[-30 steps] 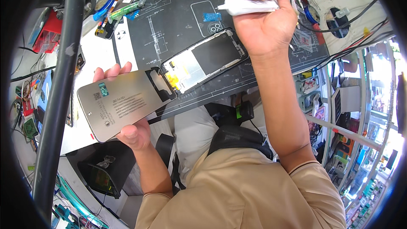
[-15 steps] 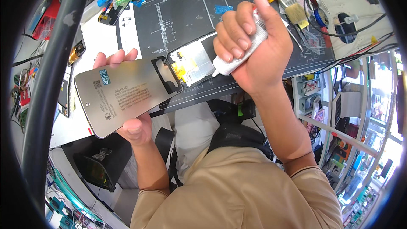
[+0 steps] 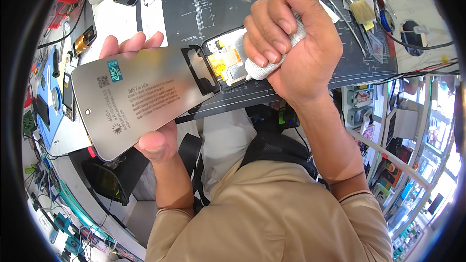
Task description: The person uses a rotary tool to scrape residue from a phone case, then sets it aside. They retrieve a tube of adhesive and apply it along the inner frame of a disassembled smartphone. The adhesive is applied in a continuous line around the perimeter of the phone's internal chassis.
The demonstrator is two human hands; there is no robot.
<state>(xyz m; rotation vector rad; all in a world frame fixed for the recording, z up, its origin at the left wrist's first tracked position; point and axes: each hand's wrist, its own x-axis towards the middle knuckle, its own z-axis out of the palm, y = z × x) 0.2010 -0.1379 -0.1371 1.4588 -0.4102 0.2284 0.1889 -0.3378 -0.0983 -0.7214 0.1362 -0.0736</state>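
Item: replacement phone screen, grey back up, pinched edgewise by left hand above counter. Right hand fisted round white glue tube, nozzle near open phone frame. Risks: oversqueeze flooding frame; dangling flex snagging; screen slipping from thin grip

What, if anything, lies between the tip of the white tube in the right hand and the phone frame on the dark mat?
Nothing visible does. The right hand grips the white tube with its tip pointing down at the phone frame on the dark mat. The grey screen panel in the left hand sits to the left, its black flex flap beside the frame.
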